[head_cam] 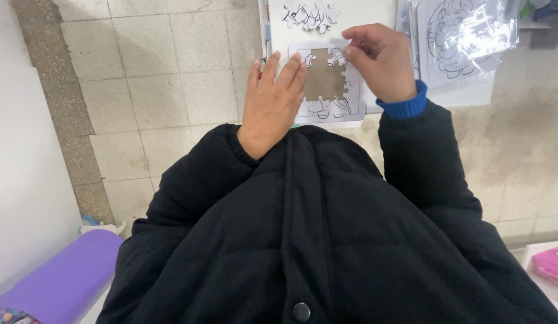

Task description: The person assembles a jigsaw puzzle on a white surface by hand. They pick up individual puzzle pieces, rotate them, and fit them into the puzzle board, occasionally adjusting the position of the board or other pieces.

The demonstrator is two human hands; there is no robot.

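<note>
A square puzzle tray (324,83) with a bare brown centre is seen on a white surface (351,18), partly covered by both hands. The left hand (272,105) is laid flat on the tray's left side, its fingers (289,69) stretched out and close together, nothing clamped between them; the tray's left edge is hidden under the palm. The right hand (384,60) is placed at the tray's upper right corner, with fingertips (351,51) pinched together over a puzzle piece (337,57) at the frame's top edge; whether the piece is actually gripped or only pressed cannot be told. The tray's right border is hidden beneath this hand.

Beyond the fingertips, a heap of loose white puzzle pieces (311,15) is cut off by the picture's upper edge. Past the right hand's knuckles, a line-drawing sheet in a clear plastic bag (465,36) is blurred by glare. A black padded jacket (315,240) fills the lower view, and a purple roll (63,273) is cropped at the lower left corner.
</note>
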